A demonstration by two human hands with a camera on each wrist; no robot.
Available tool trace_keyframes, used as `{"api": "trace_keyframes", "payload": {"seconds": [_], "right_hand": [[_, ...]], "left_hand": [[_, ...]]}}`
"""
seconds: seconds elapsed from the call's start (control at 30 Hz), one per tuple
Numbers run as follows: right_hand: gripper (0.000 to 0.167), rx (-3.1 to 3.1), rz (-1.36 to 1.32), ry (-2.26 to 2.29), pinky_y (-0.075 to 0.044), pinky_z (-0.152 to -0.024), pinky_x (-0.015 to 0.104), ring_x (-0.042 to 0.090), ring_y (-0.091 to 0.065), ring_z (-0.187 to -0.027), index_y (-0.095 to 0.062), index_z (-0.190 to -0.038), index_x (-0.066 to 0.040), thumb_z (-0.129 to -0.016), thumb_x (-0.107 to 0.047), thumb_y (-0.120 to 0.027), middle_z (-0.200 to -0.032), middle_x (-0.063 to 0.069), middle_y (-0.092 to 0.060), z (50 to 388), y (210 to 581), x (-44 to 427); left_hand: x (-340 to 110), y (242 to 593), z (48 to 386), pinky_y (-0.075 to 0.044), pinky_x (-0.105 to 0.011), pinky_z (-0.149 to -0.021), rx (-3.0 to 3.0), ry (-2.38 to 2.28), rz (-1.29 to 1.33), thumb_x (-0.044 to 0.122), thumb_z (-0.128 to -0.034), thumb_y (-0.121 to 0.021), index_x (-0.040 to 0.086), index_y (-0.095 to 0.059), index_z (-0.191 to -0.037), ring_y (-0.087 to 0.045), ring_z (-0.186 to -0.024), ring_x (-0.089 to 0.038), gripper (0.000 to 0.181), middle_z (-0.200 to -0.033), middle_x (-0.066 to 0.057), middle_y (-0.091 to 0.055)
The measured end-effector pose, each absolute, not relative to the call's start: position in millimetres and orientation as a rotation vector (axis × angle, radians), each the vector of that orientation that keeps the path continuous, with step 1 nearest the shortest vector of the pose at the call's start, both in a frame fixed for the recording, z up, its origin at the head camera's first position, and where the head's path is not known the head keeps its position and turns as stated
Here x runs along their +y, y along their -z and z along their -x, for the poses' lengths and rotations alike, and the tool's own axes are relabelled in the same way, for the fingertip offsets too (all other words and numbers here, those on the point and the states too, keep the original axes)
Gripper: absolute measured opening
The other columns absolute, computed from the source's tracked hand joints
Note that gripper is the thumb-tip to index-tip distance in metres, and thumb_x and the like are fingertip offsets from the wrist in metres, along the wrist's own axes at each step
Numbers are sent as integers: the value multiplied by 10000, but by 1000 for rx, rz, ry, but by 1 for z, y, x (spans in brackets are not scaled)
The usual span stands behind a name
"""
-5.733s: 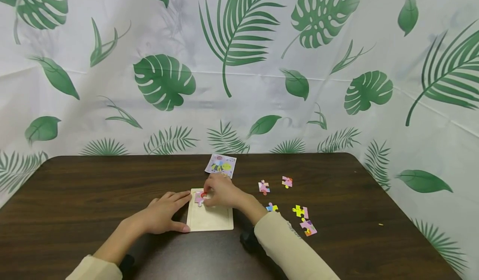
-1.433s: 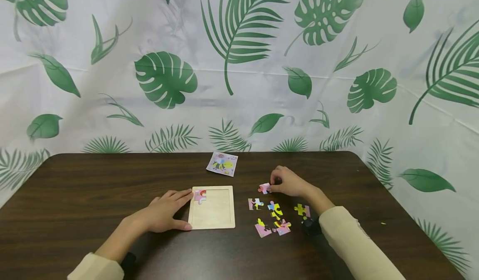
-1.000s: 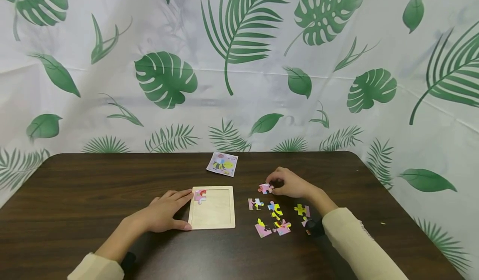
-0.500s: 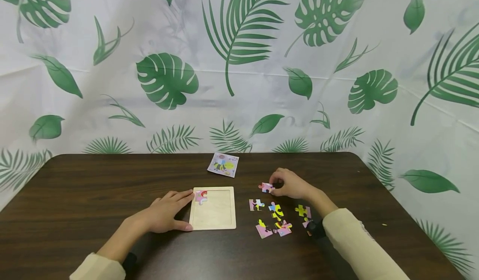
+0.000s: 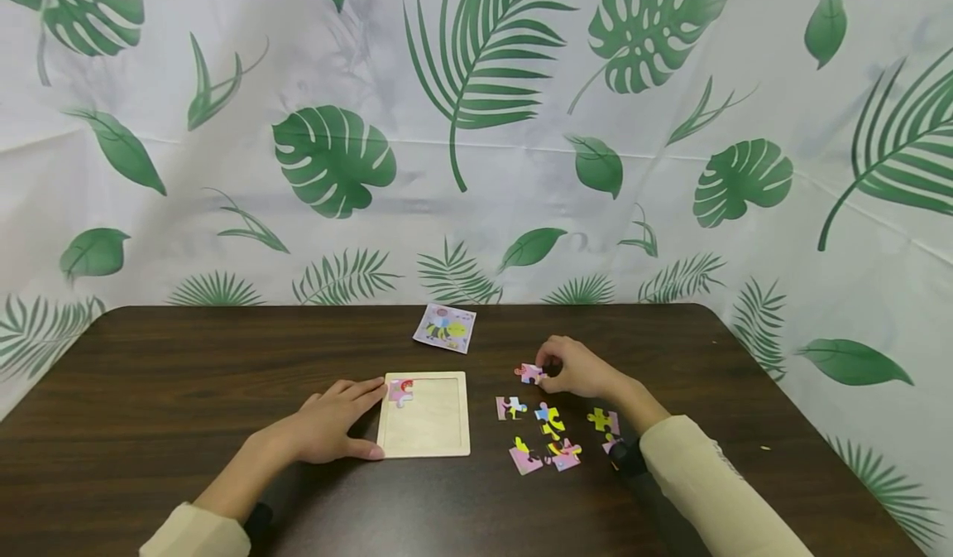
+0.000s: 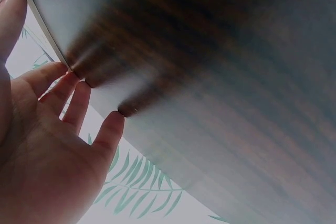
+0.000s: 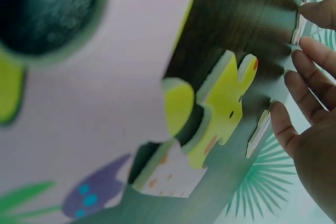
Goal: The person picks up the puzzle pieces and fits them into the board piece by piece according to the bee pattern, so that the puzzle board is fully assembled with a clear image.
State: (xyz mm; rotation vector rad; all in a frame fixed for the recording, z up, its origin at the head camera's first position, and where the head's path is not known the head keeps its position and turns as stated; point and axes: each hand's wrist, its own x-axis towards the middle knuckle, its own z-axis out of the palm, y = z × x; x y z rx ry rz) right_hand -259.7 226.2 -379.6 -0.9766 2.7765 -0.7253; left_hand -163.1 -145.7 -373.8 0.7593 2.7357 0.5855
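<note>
In the head view, a square wooden tray (image 5: 463,416) lies on the table with one pink-and-red puzzle piece (image 5: 399,391) in its upper left corner. My left hand (image 5: 325,426) has its fingers extended, fingertips and thumb touching the tray's left side; the left wrist view shows the tray's edge (image 6: 48,34) by the fingertips. To the tray's right, my right hand (image 5: 584,369) pinches the right end of a loose pink-and-red piece (image 5: 528,372) between thumb and index finger. The right wrist view shows that piece edge-on (image 7: 297,27) at the fingertips of my right hand (image 7: 320,124).
Several loose pieces lie right of the tray, among them a pink-and-blue one (image 5: 510,408), a yellow-and-blue one (image 5: 549,418) and a pink one (image 5: 524,460). More pieces (image 5: 600,419) sit by the right wrist. A bee picture card (image 5: 445,328) lies behind the tray.
From the tray's upper left corner, my right hand has moved right to the loose pink-and-red piece. That piece has shifted slightly under the fingers. The left hand has stayed at the tray's side.
</note>
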Motion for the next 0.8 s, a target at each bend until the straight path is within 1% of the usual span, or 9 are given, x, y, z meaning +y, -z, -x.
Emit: {"api": "trace_keyframes", "payload": {"seconds": [0.03,0.1,0.2,0.33,0.47,0.63,0.8], "right_hand": [[181,2772,1020,737,-423,-702,349,191,-472,-780,-601,-882,-66,-766,-170,-693,-859,24,-521,265,387,230],[194,2762,1085,756,-425,-680,332,181,-469,-764,-597,-880,-77,-778,-212,-692,-854,20,-519,267,389,233],[213,2754,1105,761,-430,-676,324,174,-475,-762,-596,-883,-78,-782,-237,-695,-858,18,-522,266,388,233],[208,2765,979,722,-430,-724,364,201,-482,-795,-602,-886,-49,-749,-169,-703,-869,32,-531,259,377,225],[194,2790,943,654,-417,-727,344,197,-468,-796,-598,-878,-44,-739,-130,-703,-861,31,-525,259,375,222],[175,2801,922,636,-411,-725,336,186,-457,-795,-594,-868,-49,-741,-116,-694,-855,20,-517,258,375,220],[173,2800,875,639,-374,-762,395,196,-459,-814,-592,-872,-63,-746,-131,-689,-869,11,-518,256,375,220]], "left_hand": [[-146,374,163,-275,-616,-868,2734,-587,-759,479,-767,-669,16,-362,-1388,-306,-1235,-343,833,-1435,-132,-314],[-146,374,163,-272,-622,-867,2733,-585,-760,481,-767,-668,14,-361,-1387,-304,-1236,-346,835,-1436,-134,-313],[-146,374,163,-274,-621,-866,2733,-581,-762,485,-766,-666,13,-361,-1387,-303,-1237,-349,837,-1436,-136,-313],[-147,374,164,-278,-616,-867,2739,-580,-760,489,-767,-664,17,-362,-1388,-308,-1235,-346,836,-1434,-133,-316],[-147,373,164,-279,-614,-867,2741,-580,-765,486,-772,-661,16,-359,-1389,-309,-1234,-343,832,-1436,-132,-314],[-147,373,165,-277,-619,-866,2742,-574,-769,484,-774,-660,14,-358,-1389,-309,-1234,-346,830,-1436,-135,-313],[-146,372,163,-266,-627,-873,2731,-582,-755,481,-770,-665,13,-360,-1388,-306,-1234,-351,833,-1435,-137,-313]]}}
